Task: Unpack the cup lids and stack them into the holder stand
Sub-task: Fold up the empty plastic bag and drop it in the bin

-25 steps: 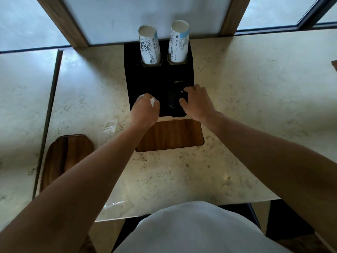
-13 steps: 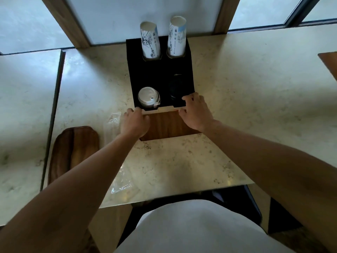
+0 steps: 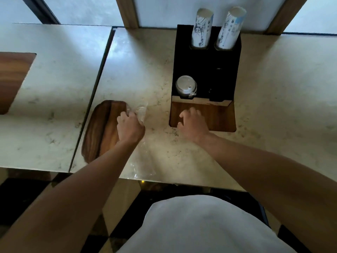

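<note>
White lids [image 3: 186, 86] are stacked in the holder stand [image 3: 206, 70]; my left hand [image 3: 129, 127] grips the empty wrapper [image 3: 140, 112], my right hand [image 3: 193, 125] rests loosely curled, empty.

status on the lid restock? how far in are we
Done: a stack of white lids sits in the front-left slot of the black holder stand; black lids seem to fill the front-right slot, too dark to confirm. In hand: the left hand grips the clear plastic wrapper beside the wooden tray; the right hand rests open at the stand's wooden base. Left: clear the wrapper; no packed lids visible.
</note>
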A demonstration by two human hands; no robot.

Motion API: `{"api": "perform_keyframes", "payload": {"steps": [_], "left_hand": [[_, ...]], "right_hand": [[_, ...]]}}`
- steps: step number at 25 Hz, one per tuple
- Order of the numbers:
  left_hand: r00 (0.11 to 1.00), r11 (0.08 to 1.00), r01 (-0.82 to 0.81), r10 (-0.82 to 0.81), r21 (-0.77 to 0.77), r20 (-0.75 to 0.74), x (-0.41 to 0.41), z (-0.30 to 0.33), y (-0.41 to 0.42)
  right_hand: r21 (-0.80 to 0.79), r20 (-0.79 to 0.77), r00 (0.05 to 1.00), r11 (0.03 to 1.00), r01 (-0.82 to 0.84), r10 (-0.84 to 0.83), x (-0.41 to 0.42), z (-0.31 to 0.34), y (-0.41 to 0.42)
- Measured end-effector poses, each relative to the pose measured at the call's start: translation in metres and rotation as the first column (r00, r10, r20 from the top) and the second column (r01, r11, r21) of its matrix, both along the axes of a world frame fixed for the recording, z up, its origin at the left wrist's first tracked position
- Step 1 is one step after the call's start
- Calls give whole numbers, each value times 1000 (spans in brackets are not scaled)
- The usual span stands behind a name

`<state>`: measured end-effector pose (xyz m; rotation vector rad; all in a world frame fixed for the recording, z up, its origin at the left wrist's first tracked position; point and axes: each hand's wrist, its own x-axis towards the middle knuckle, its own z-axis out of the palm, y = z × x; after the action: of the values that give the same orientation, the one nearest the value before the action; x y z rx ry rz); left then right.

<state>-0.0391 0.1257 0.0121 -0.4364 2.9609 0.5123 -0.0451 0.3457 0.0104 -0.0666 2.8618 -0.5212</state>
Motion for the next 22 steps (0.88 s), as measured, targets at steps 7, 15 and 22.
{"api": "perform_keyframes", "payload": {"steps": [7, 15, 22], "left_hand": [[945, 933, -326, 322, 153, 47, 22, -7, -32], [931, 879, -337, 257, 337, 260, 39, -26, -35], [896, 785, -399, 225, 474, 383, 19, -36, -22]], "right_hand": [[-154, 237, 965, 985, -74, 110, 14, -17, -53], [-390, 474, 876, 913, 123, 84, 22, -26, -87], [-408, 590, 807, 871, 272, 24, 19, -30, -79]]}}
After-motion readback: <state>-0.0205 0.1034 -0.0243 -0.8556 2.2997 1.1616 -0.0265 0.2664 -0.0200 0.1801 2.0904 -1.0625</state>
